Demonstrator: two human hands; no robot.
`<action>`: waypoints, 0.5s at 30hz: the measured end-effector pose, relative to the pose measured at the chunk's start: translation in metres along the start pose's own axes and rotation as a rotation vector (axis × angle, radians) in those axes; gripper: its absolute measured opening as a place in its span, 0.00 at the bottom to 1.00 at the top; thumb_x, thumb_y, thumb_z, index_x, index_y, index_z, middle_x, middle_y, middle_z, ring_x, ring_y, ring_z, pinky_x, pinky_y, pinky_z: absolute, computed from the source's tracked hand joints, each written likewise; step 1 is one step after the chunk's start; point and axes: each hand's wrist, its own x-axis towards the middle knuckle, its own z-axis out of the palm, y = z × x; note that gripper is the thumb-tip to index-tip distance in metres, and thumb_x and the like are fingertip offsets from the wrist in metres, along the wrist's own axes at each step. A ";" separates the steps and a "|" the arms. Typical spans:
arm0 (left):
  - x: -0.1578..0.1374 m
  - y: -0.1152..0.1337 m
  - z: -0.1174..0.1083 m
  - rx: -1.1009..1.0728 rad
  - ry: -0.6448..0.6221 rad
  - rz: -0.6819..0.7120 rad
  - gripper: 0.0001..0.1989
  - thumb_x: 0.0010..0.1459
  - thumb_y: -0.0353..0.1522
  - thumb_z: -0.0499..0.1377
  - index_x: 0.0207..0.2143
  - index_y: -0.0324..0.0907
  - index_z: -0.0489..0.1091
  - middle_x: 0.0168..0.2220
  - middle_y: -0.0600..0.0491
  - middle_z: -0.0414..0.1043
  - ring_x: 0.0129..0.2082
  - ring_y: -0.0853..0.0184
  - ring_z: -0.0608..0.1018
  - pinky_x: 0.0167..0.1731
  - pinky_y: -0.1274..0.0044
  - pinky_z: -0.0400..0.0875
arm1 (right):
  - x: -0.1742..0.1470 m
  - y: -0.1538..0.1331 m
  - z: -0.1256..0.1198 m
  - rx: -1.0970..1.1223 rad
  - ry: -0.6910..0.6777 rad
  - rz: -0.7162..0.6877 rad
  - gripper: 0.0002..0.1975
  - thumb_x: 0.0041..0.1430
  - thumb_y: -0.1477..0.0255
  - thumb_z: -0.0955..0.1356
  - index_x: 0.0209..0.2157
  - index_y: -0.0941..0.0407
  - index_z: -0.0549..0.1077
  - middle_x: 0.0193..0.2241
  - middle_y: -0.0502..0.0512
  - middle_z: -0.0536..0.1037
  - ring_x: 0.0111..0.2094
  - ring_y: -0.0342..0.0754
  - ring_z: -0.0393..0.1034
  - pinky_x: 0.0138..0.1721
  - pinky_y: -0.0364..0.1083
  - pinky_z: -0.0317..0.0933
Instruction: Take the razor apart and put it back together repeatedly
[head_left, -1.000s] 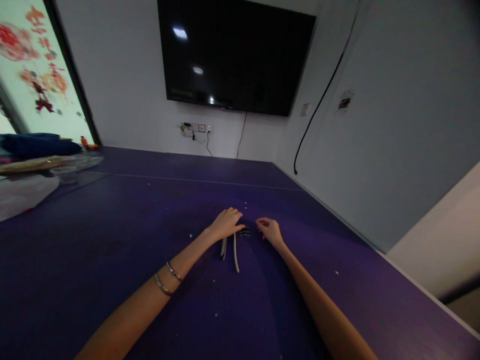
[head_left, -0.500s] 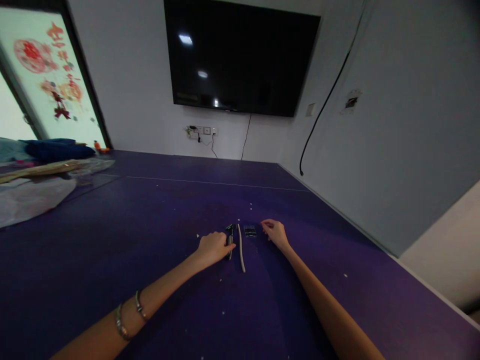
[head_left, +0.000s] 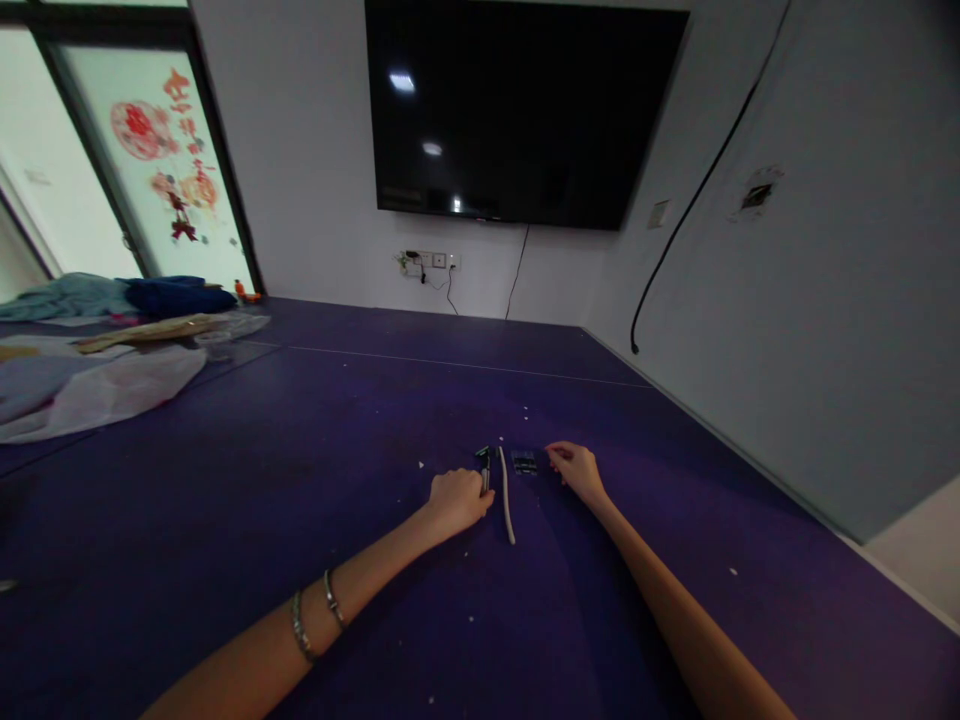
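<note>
My left hand (head_left: 457, 500) is closed around the handle of what looks like a razor (head_left: 485, 470). Its dark, T-shaped head points away from me, and the handle's lower end is hidden by my fingers. Just right of it lies a thin, slightly curved white stick (head_left: 506, 500), roughly parallel to the handle. Beyond that, a small flat transparent pack (head_left: 524, 462) with dark pieces inside rests on the purple surface. My right hand (head_left: 576, 470) is beside the pack's right edge, apart from it. Its fingertips are pinched together, and I cannot make out what they hold, if anything.
The wide purple surface (head_left: 360, 500) carries small white specks. Plastic bags (head_left: 142, 385) and folded cloths (head_left: 180, 296) lie at the left. A black television (head_left: 517, 110) hangs on the wall. A loose black cable (head_left: 675, 225) dangles at the right.
The view has turned left, so everything appears further right. My left hand covers more of the razor's lower handle than before. The stick, pack and right hand keep their places relative to each other.
</note>
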 end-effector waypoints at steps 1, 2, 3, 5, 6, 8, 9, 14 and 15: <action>0.000 0.001 0.001 -0.008 -0.002 0.000 0.19 0.57 0.41 0.47 0.34 0.39 0.73 0.35 0.43 0.74 0.37 0.54 0.77 0.34 0.66 0.70 | 0.000 -0.001 0.000 0.009 0.001 0.008 0.10 0.46 0.70 0.65 0.30 0.60 0.74 0.17 0.50 0.71 0.17 0.41 0.65 0.10 0.35 0.56; 0.000 0.002 0.001 -0.015 -0.005 -0.001 0.19 0.57 0.40 0.47 0.34 0.39 0.72 0.35 0.43 0.74 0.37 0.54 0.77 0.34 0.67 0.70 | 0.000 -0.002 0.000 0.027 0.005 0.019 0.10 0.46 0.71 0.65 0.29 0.60 0.74 0.16 0.49 0.70 0.17 0.41 0.65 0.10 0.35 0.56; 0.000 0.002 0.002 -0.020 -0.010 -0.004 0.18 0.57 0.39 0.47 0.34 0.39 0.72 0.35 0.43 0.74 0.36 0.54 0.77 0.34 0.67 0.70 | 0.000 -0.003 0.000 0.052 0.013 0.033 0.09 0.45 0.71 0.66 0.29 0.60 0.74 0.16 0.49 0.70 0.16 0.40 0.64 0.10 0.35 0.56; -0.001 0.004 0.002 -0.027 -0.014 -0.009 0.17 0.57 0.38 0.47 0.34 0.38 0.72 0.35 0.43 0.74 0.37 0.55 0.77 0.34 0.68 0.70 | 0.001 -0.004 -0.001 0.108 0.030 0.058 0.09 0.45 0.71 0.66 0.28 0.61 0.74 0.15 0.49 0.70 0.16 0.40 0.63 0.10 0.36 0.57; -0.001 0.004 0.002 -0.029 -0.012 -0.010 0.16 0.57 0.37 0.47 0.34 0.38 0.72 0.35 0.44 0.74 0.37 0.55 0.77 0.34 0.68 0.70 | 0.001 -0.004 -0.001 0.131 0.036 0.067 0.09 0.45 0.70 0.66 0.28 0.61 0.74 0.15 0.49 0.69 0.15 0.40 0.63 0.10 0.36 0.57; -0.001 0.004 0.003 -0.036 -0.003 -0.016 0.16 0.57 0.37 0.48 0.34 0.39 0.72 0.35 0.44 0.74 0.37 0.56 0.77 0.34 0.69 0.69 | 0.002 -0.004 -0.002 0.156 0.038 0.074 0.11 0.45 0.69 0.66 0.29 0.62 0.74 0.16 0.50 0.70 0.16 0.40 0.63 0.10 0.37 0.58; -0.001 0.003 0.003 -0.041 0.002 -0.020 0.16 0.57 0.37 0.48 0.33 0.39 0.72 0.35 0.45 0.74 0.36 0.57 0.77 0.34 0.69 0.69 | 0.002 -0.005 -0.001 0.160 0.036 0.073 0.12 0.45 0.68 0.66 0.30 0.62 0.74 0.17 0.51 0.70 0.17 0.41 0.64 0.09 0.37 0.58; -0.001 0.000 0.000 -0.102 0.035 -0.020 0.17 0.58 0.39 0.47 0.31 0.39 0.72 0.33 0.47 0.74 0.35 0.59 0.77 0.33 0.72 0.69 | -0.001 -0.028 0.006 0.250 0.047 0.027 0.15 0.43 0.65 0.68 0.31 0.62 0.74 0.22 0.54 0.74 0.22 0.44 0.68 0.14 0.39 0.63; -0.001 0.000 -0.002 -0.114 0.054 -0.020 0.18 0.58 0.39 0.47 0.31 0.39 0.72 0.33 0.47 0.74 0.35 0.59 0.77 0.33 0.72 0.68 | -0.003 -0.037 0.010 0.291 0.041 0.025 0.15 0.43 0.65 0.68 0.31 0.62 0.74 0.23 0.54 0.74 0.23 0.44 0.69 0.16 0.39 0.64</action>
